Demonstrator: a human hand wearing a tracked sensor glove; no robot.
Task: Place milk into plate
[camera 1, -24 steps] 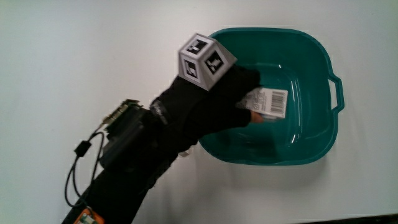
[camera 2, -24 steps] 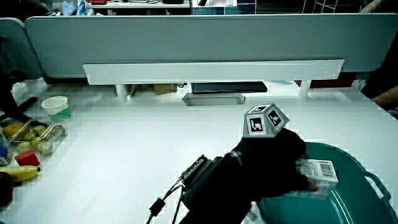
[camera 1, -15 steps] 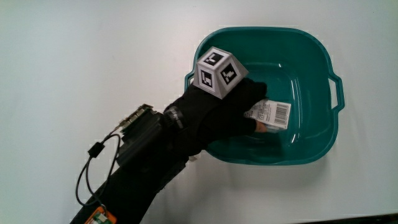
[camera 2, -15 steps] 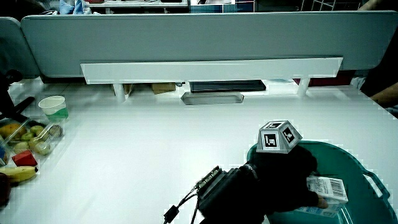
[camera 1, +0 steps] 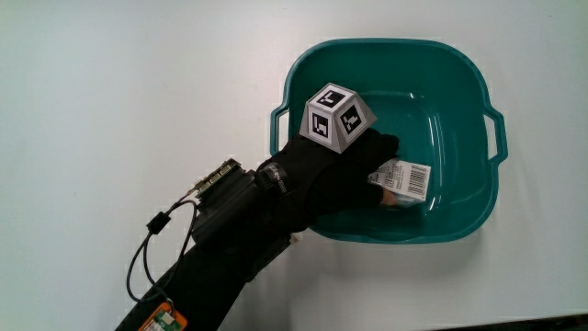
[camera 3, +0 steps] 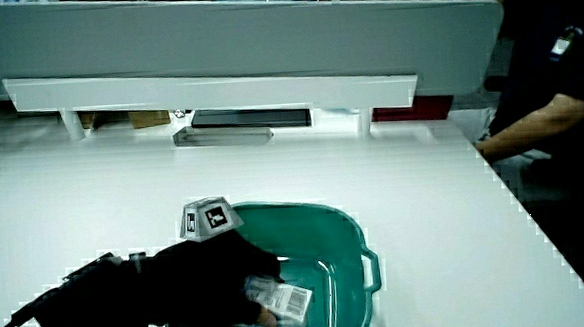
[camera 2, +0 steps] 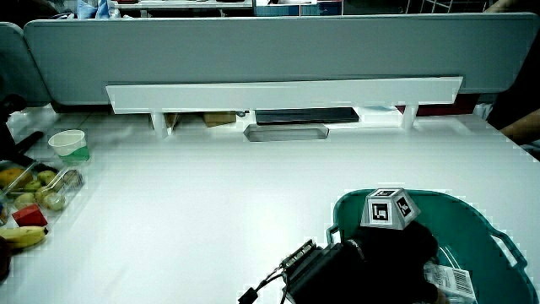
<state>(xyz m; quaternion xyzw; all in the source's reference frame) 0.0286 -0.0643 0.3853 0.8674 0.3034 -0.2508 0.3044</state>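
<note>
White table (camera 1: pixel 138 83) (low partition (camera 2: pixel 253 42) at its edge) bears teal basin (camera 1: pixel 459 83).

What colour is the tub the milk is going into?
The tub is teal green, clearest in the main view.

A barcode is printed on a white label on the milk carton (camera 1: pixel 401 178), which is gripped by the hand (camera 1: pixel 340 175) inside the green basin (camera 1: pixel 478 129); the digits under the bars are too small to be read. The same barcode label is seen in both side views (camera 2: pixel 451 281) (camera 3: pixel 284 304). Black-and-white square patterns, not letters, are carried on the faces of the cube (camera 1: pixel 337 117) on the back of the hand. No brand name or other wording can be made out.
</note>
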